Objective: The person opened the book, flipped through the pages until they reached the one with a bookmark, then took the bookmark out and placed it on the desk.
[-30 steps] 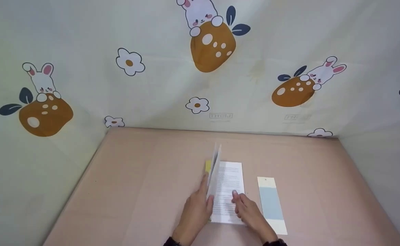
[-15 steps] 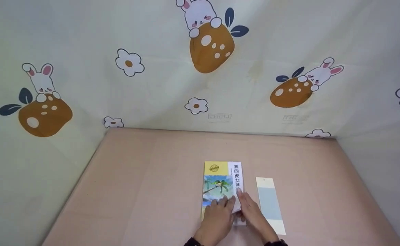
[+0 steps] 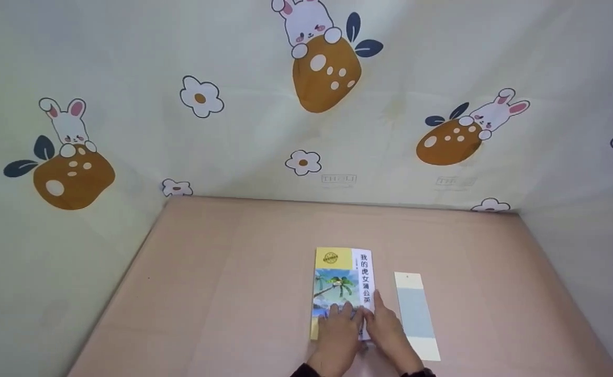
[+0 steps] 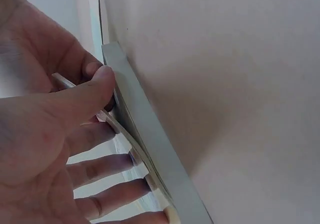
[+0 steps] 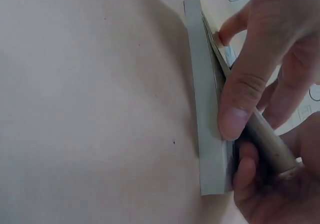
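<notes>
Paperback book (image 3: 342,285) lies closed, cover up, on the bench (image 3: 233,293), near edge. Left hand (image 3: 339,335) flat on the cover, fingers spread and straight; right hand (image 3: 385,329) pinches the fore-edge, thumb on the page block. Best to press evenly near the spine, keep pages squared. Glossy thin cover, matte grey page edges, slightly bowed. Card bookmark (image 3: 415,314), pale blue-cream strip, just beside it. Bench is smooth pinkish board.

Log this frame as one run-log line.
book: closed, flat on table | left hand: fingers flat on cover | right hand: thumb at page edge | bookmark: right of book
</notes>
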Available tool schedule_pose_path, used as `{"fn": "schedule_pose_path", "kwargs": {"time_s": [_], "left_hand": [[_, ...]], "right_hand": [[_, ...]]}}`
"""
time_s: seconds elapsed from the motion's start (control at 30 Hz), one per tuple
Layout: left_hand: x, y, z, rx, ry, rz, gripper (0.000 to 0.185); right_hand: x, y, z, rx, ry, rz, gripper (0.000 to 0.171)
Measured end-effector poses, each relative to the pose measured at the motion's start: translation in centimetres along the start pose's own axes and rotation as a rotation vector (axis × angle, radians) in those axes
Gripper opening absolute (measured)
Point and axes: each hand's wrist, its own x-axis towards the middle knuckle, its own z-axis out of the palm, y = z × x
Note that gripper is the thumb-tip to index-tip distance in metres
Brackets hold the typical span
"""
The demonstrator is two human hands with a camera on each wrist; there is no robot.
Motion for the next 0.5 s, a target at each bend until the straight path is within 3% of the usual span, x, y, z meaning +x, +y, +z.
{"fn": "schedule_pose_path", "kwargs": {"time_s": [0.1,0.27,0.4,0.5], "left_hand": [[0.0,0.3,0.2,0.046,-0.033,-0.007,0.066],[0.1,0.6,0.4,0.125,-0.068,-0.045,0.07],[-0.1,0.7,0.5,0.127,-0.076,-0.056,0.064],[-0.1,0.8,0.5,0.124,-0.072,-0.051,0.054]], "right_hand": [[-0.4,0.1,0.1,-0.159,0.019,0.007,0.058],[-0.9,0.2,0.0,-0.308,0.054,0.019,0.057],[-1.0,-0.1,0.0,-0.324,0.076,0.048,0.054],[-1.2,-0.5,0.1,-0.261,0.072,0.057,0.05]]}}
